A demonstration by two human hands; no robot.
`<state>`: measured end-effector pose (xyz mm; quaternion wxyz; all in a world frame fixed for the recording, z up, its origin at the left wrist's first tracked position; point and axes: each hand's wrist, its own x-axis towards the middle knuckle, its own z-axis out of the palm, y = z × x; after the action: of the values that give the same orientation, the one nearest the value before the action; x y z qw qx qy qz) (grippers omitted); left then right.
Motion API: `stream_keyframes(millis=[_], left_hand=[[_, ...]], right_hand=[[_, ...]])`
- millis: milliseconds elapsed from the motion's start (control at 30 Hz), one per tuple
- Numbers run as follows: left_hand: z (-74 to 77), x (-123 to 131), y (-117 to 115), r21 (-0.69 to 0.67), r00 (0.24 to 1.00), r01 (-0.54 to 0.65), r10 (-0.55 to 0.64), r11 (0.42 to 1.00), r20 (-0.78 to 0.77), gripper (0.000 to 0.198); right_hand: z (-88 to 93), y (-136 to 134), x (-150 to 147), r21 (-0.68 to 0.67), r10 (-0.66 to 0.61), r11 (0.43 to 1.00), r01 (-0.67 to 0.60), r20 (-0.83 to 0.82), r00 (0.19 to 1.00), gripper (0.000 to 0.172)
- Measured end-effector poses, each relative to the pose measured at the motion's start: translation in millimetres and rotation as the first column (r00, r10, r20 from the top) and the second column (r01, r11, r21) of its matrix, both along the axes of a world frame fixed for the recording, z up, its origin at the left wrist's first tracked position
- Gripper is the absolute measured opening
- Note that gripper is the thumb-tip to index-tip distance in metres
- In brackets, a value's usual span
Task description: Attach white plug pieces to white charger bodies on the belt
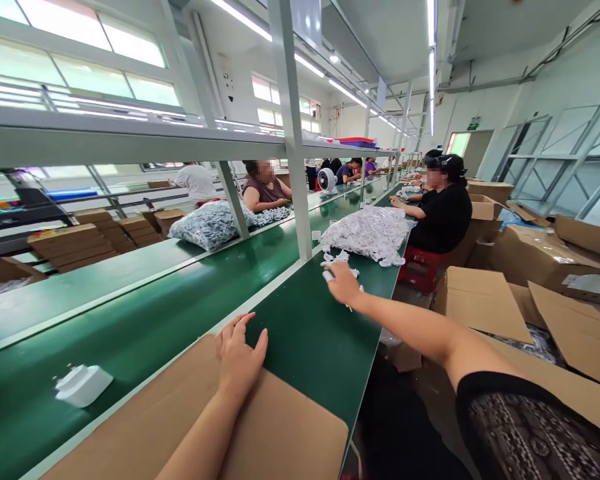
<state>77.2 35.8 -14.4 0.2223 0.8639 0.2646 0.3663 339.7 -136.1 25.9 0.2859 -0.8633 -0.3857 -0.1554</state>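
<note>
My left hand rests on a flat sheet of cardboard, its fingers apart and nothing in them. Stretched out ahead, my right hand is over the green bench beside some small loose white plastic parts; its fingers extend forward, one with a white covering on it. A thin pale bit shows under that hand, too small to name. Just beyond lies a clear bag heaped with white plastic parts. A white plug adapter with metal pins lies on the green conveyor belt at the left.
A metal post rises between bench and belt, carrying a shelf. Across the belt is a bag of grey parts. A co-worker in black sits ahead on the right. Open cardboard boxes stand at my right.
</note>
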Motion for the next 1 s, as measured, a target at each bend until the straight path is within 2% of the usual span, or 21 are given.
stream_keyframes(millis=[100,200,333,433,567,667,833,1000], left_hand=[[-2.8,4,0,-0.057,1.000,-0.004,0.005,0.998,0.013,0.045],[-6.5,5,1,-0.062,1.000,0.021,-0.020,0.998,0.020,0.044],[-10.8,4,5,-0.064,0.999,0.045,-0.043,0.997,0.021,0.043],[-10.9,2,7,-0.079,0.999,0.041,-0.041,0.996,0.007,0.044],[-5.5,-1,7,-0.141,0.999,0.025,-0.030,0.990,-0.034,0.048],[-1.2,-3,8,-0.175,0.999,0.023,-0.032,0.984,-0.044,0.051],[0.1,-4,12,-0.144,0.998,0.003,-0.013,0.990,-0.067,0.050],[-1.0,-5,15,-0.164,0.995,-0.009,-0.008,0.986,-0.101,0.048]], right_hand=[[9.7,-46,57,-0.054,-0.225,0.973,0.222,-0.039,0.974,0.047],[12.4,-86,100,-0.119,-0.429,0.901,0.417,-0.091,0.899,0.046],[5.7,-109,135,-0.202,-0.583,0.809,0.553,-0.152,0.798,0.048],[-3.2,-108,155,-0.233,-0.653,0.754,0.614,-0.163,0.740,0.053],[-15.9,-97,176,-0.233,-0.702,0.709,0.666,-0.138,0.699,0.062],[-23.7,-90,186,-0.203,-0.729,0.681,0.704,-0.092,0.679,0.060],[-30.5,-82,198,-0.156,-0.690,0.713,0.684,0.021,0.724,0.050],[-33.1,-75,216,-0.139,-0.672,0.730,0.669,0.036,0.740,0.059]])
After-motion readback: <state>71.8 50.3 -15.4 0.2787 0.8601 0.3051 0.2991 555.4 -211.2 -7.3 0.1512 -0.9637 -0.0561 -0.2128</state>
